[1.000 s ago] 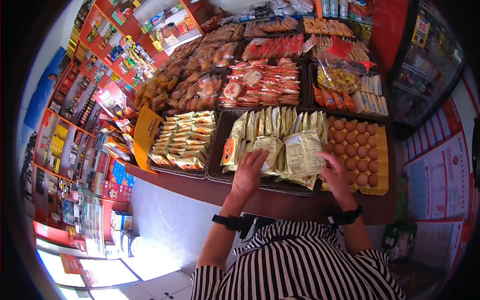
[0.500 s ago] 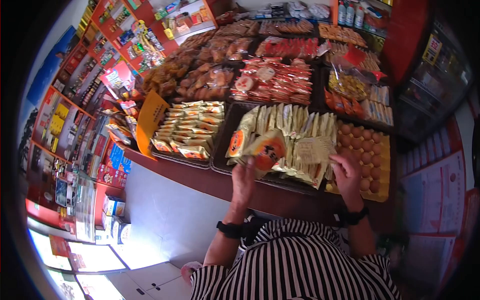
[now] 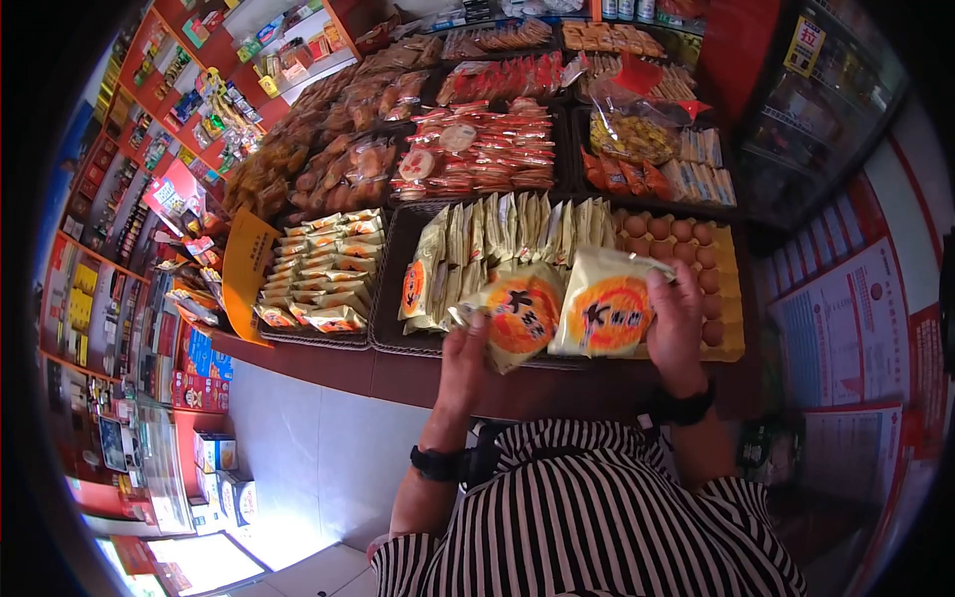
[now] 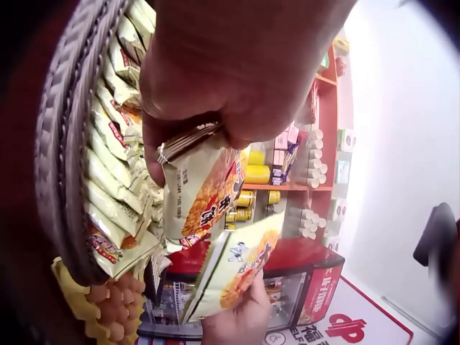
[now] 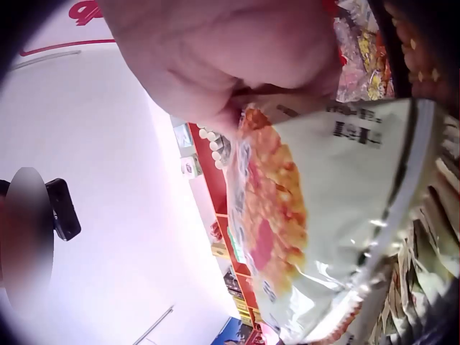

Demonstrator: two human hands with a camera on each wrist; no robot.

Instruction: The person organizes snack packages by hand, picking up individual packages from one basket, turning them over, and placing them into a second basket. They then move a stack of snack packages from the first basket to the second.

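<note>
My left hand [image 3: 463,368] pinches the edge of a cream snack packet [image 3: 522,318] with an orange round picture and dark characters. A matching snack packet [image 3: 612,310] is gripped along its right side by my right hand [image 3: 676,318], thumb and fingers on its edge. Both packets are held up side by side, picture faces toward me, over the front of a dark woven basket [image 3: 388,298]. Rows of upright cream packets [image 3: 517,224] stand in that basket behind them. In the right wrist view, the right hand's packet [image 5: 345,194] fills the middle, its sealed edge showing.
Egg trays [image 3: 731,298] with brown eggs sit right of the basket. On the left are another basket of snack packets [image 3: 328,269] and a yellow card [image 3: 249,269]. Bagged goods, including red packs [image 3: 487,149], lie behind. The brown table edge [image 3: 418,383] runs in front.
A packet lying face down in the basket has been lifted and turned picture side up by my right hand. My left hand has raised another packet, now beside it.
</note>
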